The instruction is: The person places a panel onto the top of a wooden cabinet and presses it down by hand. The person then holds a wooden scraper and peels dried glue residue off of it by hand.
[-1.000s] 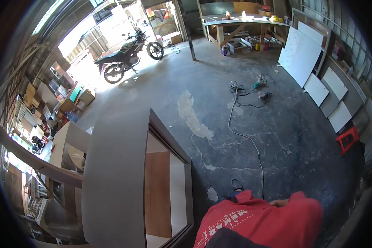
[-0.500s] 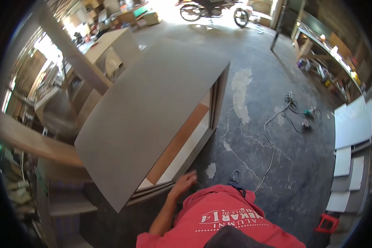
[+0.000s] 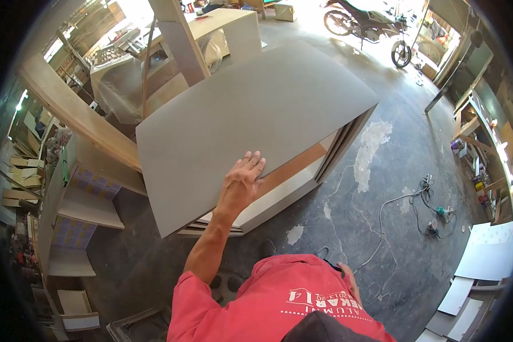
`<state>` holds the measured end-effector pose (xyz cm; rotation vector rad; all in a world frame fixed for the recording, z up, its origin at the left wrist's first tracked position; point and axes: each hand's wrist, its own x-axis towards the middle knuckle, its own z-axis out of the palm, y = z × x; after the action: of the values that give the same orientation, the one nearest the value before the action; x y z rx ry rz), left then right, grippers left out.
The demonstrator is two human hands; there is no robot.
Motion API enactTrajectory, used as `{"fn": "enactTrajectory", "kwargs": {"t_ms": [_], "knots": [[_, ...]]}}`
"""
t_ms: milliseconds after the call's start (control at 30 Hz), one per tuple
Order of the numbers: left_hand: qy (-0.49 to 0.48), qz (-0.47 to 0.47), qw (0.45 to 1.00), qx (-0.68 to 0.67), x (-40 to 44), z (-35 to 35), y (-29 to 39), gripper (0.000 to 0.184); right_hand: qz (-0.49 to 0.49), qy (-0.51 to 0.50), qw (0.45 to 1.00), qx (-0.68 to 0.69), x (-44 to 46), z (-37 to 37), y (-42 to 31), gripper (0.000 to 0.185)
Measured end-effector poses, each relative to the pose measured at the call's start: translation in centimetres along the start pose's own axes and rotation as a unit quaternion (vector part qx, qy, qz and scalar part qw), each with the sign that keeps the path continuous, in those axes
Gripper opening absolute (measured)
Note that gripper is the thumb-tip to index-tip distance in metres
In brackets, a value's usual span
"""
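The fingers of the left hand lie slightly parted on the top of a large, box-shaped cabinet with a smooth grey surface, close to its near edge, pinching nothing; the right hand is low beside the red printed shirt, at about 1 o'clock from it, and whether its fingers are spread or curled I cannot tell. The cabinet is at 11 o'clock from the shirt, its open side towards 5 o'clock, showing a brown wooden panel and pale inner faces; a long light-brown wooden beam runs past it at 10 o'clock. The likeliest trouble is at that near edge: a hard downward press so close to the opening might rock the cabinet or let the palm slide off into the gap; a sideways shove could knock its left end against the beam and chip the grey face; grit under the palm could scratch it. At 2 o'clock a pale cable crosses the dark, patched floor to a green corded power tool; a careless step that way could snag a foot.
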<state>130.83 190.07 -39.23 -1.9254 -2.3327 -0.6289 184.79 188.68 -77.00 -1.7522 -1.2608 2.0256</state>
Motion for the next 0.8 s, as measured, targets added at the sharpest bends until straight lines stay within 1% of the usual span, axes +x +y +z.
{"fn": "enactTrajectory", "kwargs": {"t_ms": [67, 100, 167, 200, 233, 267, 300, 333, 367, 400, 467, 500, 533, 567, 600, 667, 733, 767, 800], "knots": [[-0.034, -0.001, 0.998, -0.053, 0.3, -0.8, -0.2, 0.044, -0.011, -0.007, 1.000, -0.006, 0.9, 0.4, -1.3, 0.060], [-0.032, -0.003, 0.998, -0.051, 0.1, -0.6, -0.2, 0.044, -0.002, -0.002, 1.000, -0.006, 0.6, 1.1, -3.3, 0.060], [0.015, 0.035, 0.999, -0.028, 0.2, 0.0, -0.5, 0.034, 0.027, 0.015, 1.000, -0.001, -0.3, 3.0, -8.4, 0.061], [0.017, 0.035, 0.999, -0.025, 0.5, -0.9, -0.4, 0.034, 0.024, 0.013, 1.000, 0.000, -1.0, 4.2, -10.7, 0.061], [0.020, 0.046, 0.999, -0.006, 1.0, -2.4, -0.1, 0.031, 0.022, 0.033, 0.999, -0.006, -1.8, 5.4, -12.6, 0.055], [0.022, 0.056, 0.998, 0.012, 1.5, -4.1, 0.2, 0.028, 0.021, 0.053, 0.998, -0.013, -2.2, 6.0, -13.6, 0.050], [0.085, 0.100, 0.991, 0.011, 2.0, -5.8, 0.5, 0.026, 0.019, 0.051, 0.998, -0.014, -1.8, 6.3, -13.7, 0.050], [0.087, 0.101, 0.991, 0.013, 2.4, -8.2, 1.5, 0.026, -0.002, 0.038, 0.999, -0.031, -1.0, 6.5, -13.6, 0.049], [0.045, 0.085, 0.995, 0.030, 2.6, -11.0, 2.7, 0.025, -0.024, 0.026, 0.998, -0.048, -0.3, 6.9, -13.6, 0.048], [0.000, 0.069, 0.997, 0.047, 2.9, -13.4, 3.7, 0.024, -0.025, 0.026, 0.998, -0.045, 0.0, 7.3, -13.8, 0.048], [0.061, 0.134, 0.984, 0.095, 3.7, -16.8, 4.3, 0.023, -0.090, -0.013, 0.989, -0.119, 0.5, 7.8, -14.7, 0.048], [0.081, 0.136, 0.975, 0.154, 4.1, -19.2, 5.3, 0.021, -0.090, -0.012, 0.989, -0.116, 0.6, 8.0, -15.2, 0.048], [0.102, 0.136, 0.962, 0.212, 4.6, -21.7, 6.2, 0.020, -0.131, -0.018, 0.979, -0.157, 0.6, 8.2, -15.9, 0.048], [0.154, 0.151, 0.952, 0.215, 5.5, -23.5, 5.9, 0.019, -0.173, -0.023, 0.964, -0.199, 0.8, 8.5, -16.9, 0.047], [0.207, 0.165, 0.939, 0.218, 6.4, -25.4, 5.6, 0.017, -0.173, -0.022, 0.965, -0.198, 0.5, 8.9, -18.4, 0.047], [0.247, 0.105, 0.904, 0.333, 7.2, -29.8, 6.5, 0.024, -0.239, -0.048, 0.955, -0.170, -1.5, 10.3, -22.8, 0.044], [0.279, 0.002, 0.886, 0.370, 8.4, -33.7, 8.5, 0.034, -0.254, -0.060, 0.954, -0.149, -3.0, 11.9, -27.2, 0.045], [0.328, 0.068, 0.884, 0.325, 7.7, -34.6, 10.6, 0.026, -0.269, -0.073, 0.952, -0.129, -3.9, 12.7, -29.3, 0.046], [0.350, 0.096, 0.884, 0.295, 7.5, -35.5, 11.6, 0.023, -0.269, -0.072, 0.952, -0.125, -4.8, 13.8, -31.3, 0.046]]}}
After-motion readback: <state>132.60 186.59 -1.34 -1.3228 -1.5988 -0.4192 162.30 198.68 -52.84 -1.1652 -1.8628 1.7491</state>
